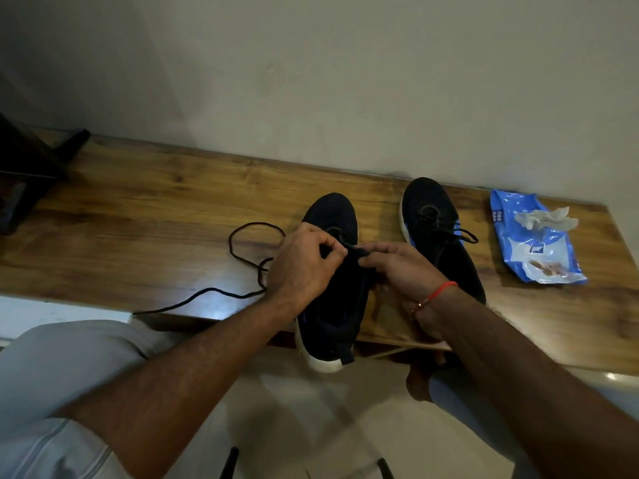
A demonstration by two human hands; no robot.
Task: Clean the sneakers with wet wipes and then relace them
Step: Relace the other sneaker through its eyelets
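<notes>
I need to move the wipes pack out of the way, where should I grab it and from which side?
Judging by its pose, take the wipes pack by its near end, coming from the bench's front edge. It lies flat and lengthwise toward you, so that end is closest. A crumpled wipe sits loose on the far end and could slide off, so probably lift it level or remove the wipe first.

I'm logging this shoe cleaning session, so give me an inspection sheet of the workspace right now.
Surface: wooden bench, against a wall.
Job's things: near sneaker being laced, heel past the edge; far sneaker laced; loose lace trailing left; wipes pack.
Clutter: used wipe on the pack.
Hands: left hand and right hand pinch the lace at the eyelets.
Cables: nothing seen.
Surroundings: dark object at left; pale floor.
</notes>
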